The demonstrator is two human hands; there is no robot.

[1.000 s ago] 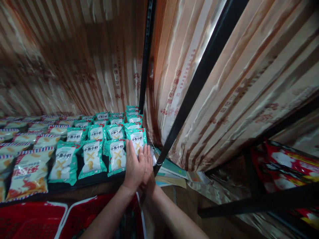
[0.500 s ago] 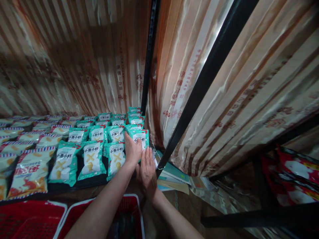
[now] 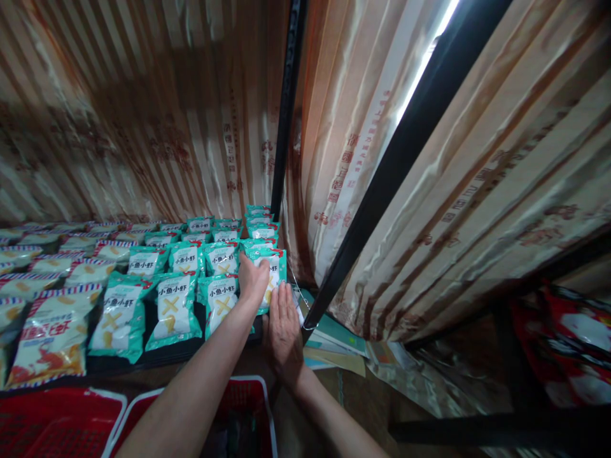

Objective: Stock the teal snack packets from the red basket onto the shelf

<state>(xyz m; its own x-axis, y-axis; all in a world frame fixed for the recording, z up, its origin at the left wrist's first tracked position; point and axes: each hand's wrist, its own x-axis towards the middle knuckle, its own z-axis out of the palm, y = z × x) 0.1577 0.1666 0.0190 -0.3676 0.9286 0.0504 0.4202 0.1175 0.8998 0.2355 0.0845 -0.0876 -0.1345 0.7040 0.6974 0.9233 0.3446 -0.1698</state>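
Since a second ago both hands have parted: left hand (image 3: 252,280) slid forward onto the front-right teal snack packet (image 3: 271,275), right hand (image 3: 282,327) dropped back toward the shelf (image 3: 143,364) edge. Left of that packet: striped white-and-red packets (image 3: 50,334), then rows of more teal packets (image 3: 169,305). Left hand lies flat on the packet, fingers loosely spread, gripping nothing. Right hand just right of the packet, open, fingers straight and together, fingertips at its lower edge. Black post (image 3: 382,184) right of it. Red baskets (image 3: 143,420) below.
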